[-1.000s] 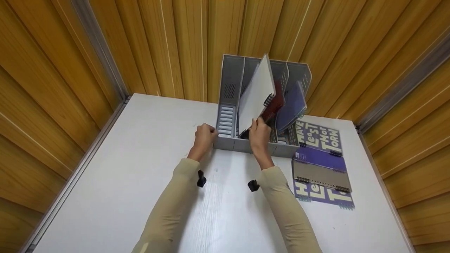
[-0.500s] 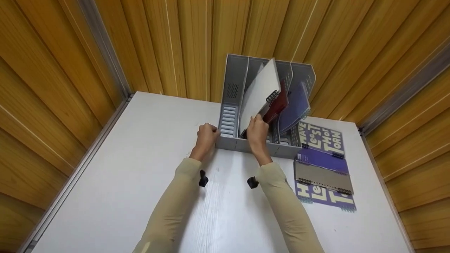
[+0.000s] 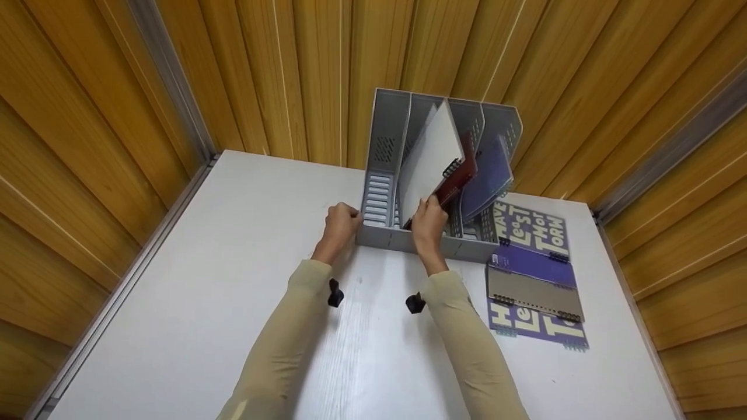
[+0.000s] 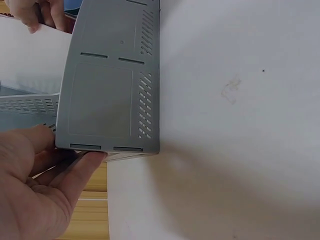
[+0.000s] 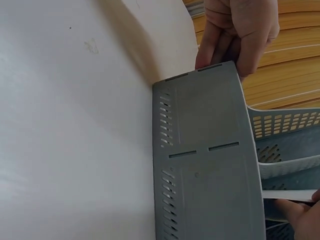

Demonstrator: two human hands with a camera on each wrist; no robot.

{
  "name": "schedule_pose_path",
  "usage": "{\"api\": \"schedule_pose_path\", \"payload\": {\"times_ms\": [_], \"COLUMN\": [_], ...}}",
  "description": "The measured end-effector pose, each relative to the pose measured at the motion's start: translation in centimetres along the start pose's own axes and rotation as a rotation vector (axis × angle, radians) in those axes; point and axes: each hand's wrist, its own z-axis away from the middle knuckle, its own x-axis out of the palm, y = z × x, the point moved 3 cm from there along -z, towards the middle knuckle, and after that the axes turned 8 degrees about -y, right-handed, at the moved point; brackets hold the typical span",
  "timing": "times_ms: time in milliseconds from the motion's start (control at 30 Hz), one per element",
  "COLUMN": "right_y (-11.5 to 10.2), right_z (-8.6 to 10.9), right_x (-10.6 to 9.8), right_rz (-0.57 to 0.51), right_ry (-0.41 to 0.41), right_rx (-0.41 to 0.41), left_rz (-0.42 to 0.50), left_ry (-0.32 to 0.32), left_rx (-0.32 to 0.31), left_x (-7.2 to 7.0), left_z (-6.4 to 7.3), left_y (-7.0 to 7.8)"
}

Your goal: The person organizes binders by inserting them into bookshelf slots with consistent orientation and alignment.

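A grey file organizer (image 3: 432, 245) with several upright compartments stands at the back of the table. My left hand (image 3: 340, 227) grips its front left corner, the thumb and fingers pinching the wall in the left wrist view. My right hand (image 3: 429, 224) holds the near edge of a white spiral notebook (image 3: 429, 157) with black rings, which leans to the right in the second compartment from the left. Its lower end is partly hidden by that hand. Beside it shows a dark red notebook (image 3: 465, 175), and a blue-purple notebook (image 3: 489, 175) leans in the rightmost compartment.
Right of the organizer lie several overlapping spiral notebooks: a lettered one (image 3: 534, 230), a purple one (image 3: 534, 262), a tan one (image 3: 534, 291) and another lettered one (image 3: 537, 326). Wooden panel walls (image 3: 280, 76) enclose the white table (image 3: 233, 262).
The white notebook has sunk slightly lower in its compartment, with the right hand still holding it. The left hand keeps its grip on the organizer corner. The head view has shifted slightly.
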Motion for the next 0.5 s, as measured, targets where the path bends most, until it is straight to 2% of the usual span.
{"api": "schedule_pose_path", "payload": {"times_ms": [133, 333, 500], "right_y": [0.5, 1.0, 1.0], "right_z": [-0.3, -1.3, -1.5], "right_x": [1.7, 3.6, 4.1], "right_rz": [-0.038, -0.050, -0.017], "right_ry": [-0.033, -0.150, -0.200], "right_rx": [0.034, 0.108, 0.112], "left_rz": [-0.001, -0.051, -0.027], "left_ry": [0.000, 0.018, 0.020], "left_rx": [-0.023, -0.025, -0.089], "left_x": [-0.1, 0.2, -0.1], "left_z": [0.0, 0.0, -0.3], "left_y": [0.1, 0.3, 0.6]}}
